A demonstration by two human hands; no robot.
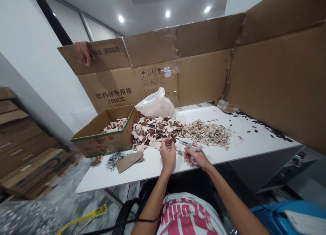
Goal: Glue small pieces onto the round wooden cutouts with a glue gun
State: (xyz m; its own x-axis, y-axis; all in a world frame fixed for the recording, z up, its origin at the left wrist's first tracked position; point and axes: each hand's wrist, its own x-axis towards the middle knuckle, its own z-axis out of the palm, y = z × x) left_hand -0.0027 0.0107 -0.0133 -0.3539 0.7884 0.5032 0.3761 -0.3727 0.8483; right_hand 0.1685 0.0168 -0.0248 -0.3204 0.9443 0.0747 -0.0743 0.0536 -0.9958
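Observation:
Between the fingers of my left hand (167,154) is a small brown felt piece (172,138) with rounded ears, held up above the table's front part. My right hand (197,157) is wrapped round the grip of a white glue gun (189,143). The gun's nozzle points left, close to the felt piece; whether they touch I cannot tell. Just behind my left hand lies a heap of brown and cream felt pieces (155,129). Behind the gun spreads a pile of thin beige strips (207,131).
A cardboard box (102,143) with more felt pieces stands left, beside a white plastic bag (156,104). Flat brown cardboard (130,161) lies near the white table's (158,174) front edge. Black bits (267,128) are scattered right. Tall cardboard walls (203,75) enclose the back; another person's hand (83,53) rests on top.

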